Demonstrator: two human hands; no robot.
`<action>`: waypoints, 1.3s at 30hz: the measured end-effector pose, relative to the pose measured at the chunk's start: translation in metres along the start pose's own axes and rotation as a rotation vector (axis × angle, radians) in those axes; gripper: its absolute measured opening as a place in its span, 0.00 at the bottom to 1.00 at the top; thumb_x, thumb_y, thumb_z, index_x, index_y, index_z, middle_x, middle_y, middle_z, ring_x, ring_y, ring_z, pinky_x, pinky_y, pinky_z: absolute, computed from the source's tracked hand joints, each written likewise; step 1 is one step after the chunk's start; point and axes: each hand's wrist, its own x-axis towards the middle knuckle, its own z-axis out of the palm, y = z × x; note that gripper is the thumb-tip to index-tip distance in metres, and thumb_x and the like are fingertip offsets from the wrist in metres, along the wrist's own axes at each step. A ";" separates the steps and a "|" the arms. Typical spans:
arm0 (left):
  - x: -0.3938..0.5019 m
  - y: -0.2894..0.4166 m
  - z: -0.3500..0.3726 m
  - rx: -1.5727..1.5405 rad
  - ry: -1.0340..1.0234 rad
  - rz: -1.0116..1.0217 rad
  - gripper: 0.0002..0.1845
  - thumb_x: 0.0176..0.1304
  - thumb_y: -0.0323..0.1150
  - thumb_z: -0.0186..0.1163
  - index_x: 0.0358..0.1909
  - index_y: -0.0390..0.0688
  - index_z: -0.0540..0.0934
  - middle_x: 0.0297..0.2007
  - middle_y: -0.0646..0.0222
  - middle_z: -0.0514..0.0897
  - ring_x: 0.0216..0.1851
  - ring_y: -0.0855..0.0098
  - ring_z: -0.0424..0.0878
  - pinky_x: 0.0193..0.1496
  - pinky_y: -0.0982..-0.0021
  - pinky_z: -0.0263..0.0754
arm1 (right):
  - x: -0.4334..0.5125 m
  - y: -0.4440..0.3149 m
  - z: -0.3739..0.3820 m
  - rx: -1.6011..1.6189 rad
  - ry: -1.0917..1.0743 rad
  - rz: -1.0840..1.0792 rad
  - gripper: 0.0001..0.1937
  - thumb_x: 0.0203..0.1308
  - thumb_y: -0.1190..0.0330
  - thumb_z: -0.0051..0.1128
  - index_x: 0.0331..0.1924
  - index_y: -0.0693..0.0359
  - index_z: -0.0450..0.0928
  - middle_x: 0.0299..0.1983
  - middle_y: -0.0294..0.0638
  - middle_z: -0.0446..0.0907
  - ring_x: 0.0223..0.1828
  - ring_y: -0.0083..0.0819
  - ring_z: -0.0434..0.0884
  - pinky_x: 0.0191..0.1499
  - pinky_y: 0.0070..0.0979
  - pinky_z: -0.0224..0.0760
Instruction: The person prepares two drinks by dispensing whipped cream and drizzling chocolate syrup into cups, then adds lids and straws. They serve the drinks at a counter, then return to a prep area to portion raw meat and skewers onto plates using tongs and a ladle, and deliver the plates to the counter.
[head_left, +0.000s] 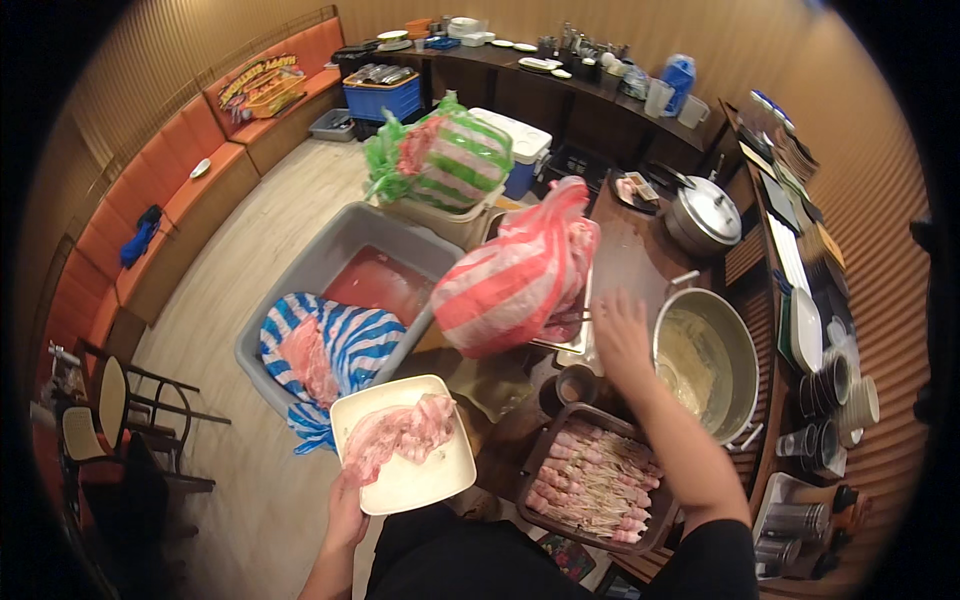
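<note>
My left hand (347, 502) grips the lower left edge of a cream square plate (412, 495), on which a strip of raw meat (409, 435) lies. My right hand (621, 330) is stretched out over the table with nothing seen in it, slightly blurred, beside the metal tray (575, 341). A red-and-white striped plastic bag (502, 289) of raw meat sits on that tray. Near my body, a brown tray (581, 411) holds rows of skewered meat rolls (592, 480). To the left, a blue-and-white striped bag (360, 337) with meat lies in a grey tub (281, 277).
A large metal pot (742, 360) with pale liquid stands right of my right hand, and a lidded pot (705, 214) behind it. A green-and-white striped bag (465, 165) and a cooler (517, 131) are farther back. Shelves with dishes (806, 330) line the right; chairs (112, 405) stand left.
</note>
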 end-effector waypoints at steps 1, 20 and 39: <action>0.006 0.004 -0.007 0.020 0.015 -0.032 0.31 0.83 0.50 0.44 0.67 0.29 0.70 0.61 0.54 0.81 0.60 0.65 0.82 0.65 0.63 0.77 | 0.016 0.005 0.015 -0.203 0.030 -0.034 0.13 0.62 0.72 0.54 0.51 0.58 0.77 0.45 0.45 0.82 0.52 0.44 0.83 0.51 0.43 0.78; 0.091 -0.006 -0.026 0.274 -0.288 -0.068 0.28 0.82 0.52 0.49 0.63 0.35 0.78 0.52 0.69 0.84 0.54 0.78 0.78 0.60 0.73 0.72 | -0.040 -0.058 -0.204 0.667 -0.731 0.345 0.28 0.66 0.49 0.64 0.56 0.66 0.79 0.46 0.58 0.86 0.45 0.57 0.87 0.48 0.48 0.79; -0.011 -0.079 -0.030 0.316 0.033 -0.205 0.31 0.83 0.52 0.47 0.61 0.31 0.79 0.50 0.64 0.86 0.50 0.75 0.82 0.58 0.71 0.74 | -0.036 -0.097 -0.102 0.773 -0.785 -0.312 0.20 0.64 0.45 0.63 0.39 0.53 0.88 0.26 0.48 0.85 0.33 0.50 0.86 0.35 0.46 0.77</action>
